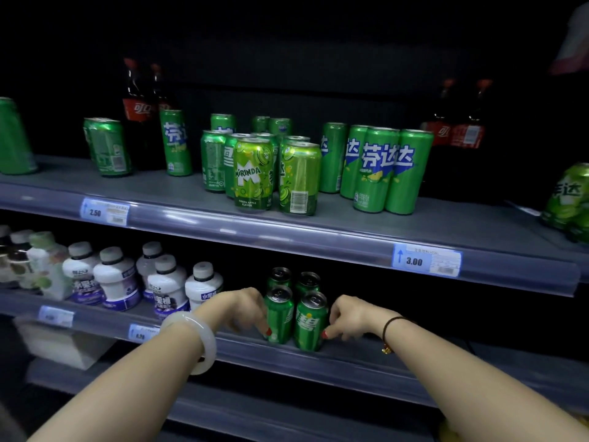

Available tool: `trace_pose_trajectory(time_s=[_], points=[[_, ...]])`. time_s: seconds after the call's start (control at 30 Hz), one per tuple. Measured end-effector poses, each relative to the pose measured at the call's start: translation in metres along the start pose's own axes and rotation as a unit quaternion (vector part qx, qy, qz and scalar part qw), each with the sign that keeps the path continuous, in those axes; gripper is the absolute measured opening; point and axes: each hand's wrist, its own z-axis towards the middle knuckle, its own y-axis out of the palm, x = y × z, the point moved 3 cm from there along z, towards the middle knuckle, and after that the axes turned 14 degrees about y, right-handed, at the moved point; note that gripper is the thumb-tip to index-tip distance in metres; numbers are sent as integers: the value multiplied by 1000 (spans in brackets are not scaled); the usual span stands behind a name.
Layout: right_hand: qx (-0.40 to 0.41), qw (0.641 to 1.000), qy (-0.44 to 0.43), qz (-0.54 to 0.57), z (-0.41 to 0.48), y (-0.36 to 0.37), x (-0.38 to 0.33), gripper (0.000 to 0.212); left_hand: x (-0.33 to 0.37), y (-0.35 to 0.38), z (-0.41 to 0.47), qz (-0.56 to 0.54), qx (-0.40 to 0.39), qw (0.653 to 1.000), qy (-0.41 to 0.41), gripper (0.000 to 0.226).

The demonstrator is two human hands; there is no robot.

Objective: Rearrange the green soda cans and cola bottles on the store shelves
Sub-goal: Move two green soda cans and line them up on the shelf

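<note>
Several green soda cans stand in a block on the lower shelf (350, 362). My left hand (245, 309) touches the front left can (280, 317) with curled fingers. My right hand (347, 317) pinches the side of the front right can (310, 323). Two more cans (293, 279) stand right behind them. On the upper shelf (318, 237) are many green cans: two Mirinda cans (253, 173) in front, tall slim cans (379, 170) to the right. Cola bottles stand at the back left (138, 110) and back right (459, 122).
White drink bottles (118, 282) fill the lower shelf to the left of my hands. Price tags (425, 260) hang on the shelf rails. More green cans sit at the far left (14, 138) and far right (570, 199). The lower shelf right of the cans is dark.
</note>
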Motion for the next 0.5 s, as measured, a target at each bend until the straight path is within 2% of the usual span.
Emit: trace_pose_trajectory(time_s=[0.07,0.2,0.37,0.5], points=[[-12,1000,-16,-3,-13,-6,-8,24,8,-8,-13,2,-15,1000,5,22],[-18,999,-49,-6,-43,-22,-27,23,36,-30,-42,7,-4,1000,26,19],[-9,995,-99,-25,-91,-49,-56,24,67,-62,-88,-1,11,999,39,25],[25,990,-137,-22,-129,-77,-88,29,83,-98,-128,-9,51,997,50,27]])
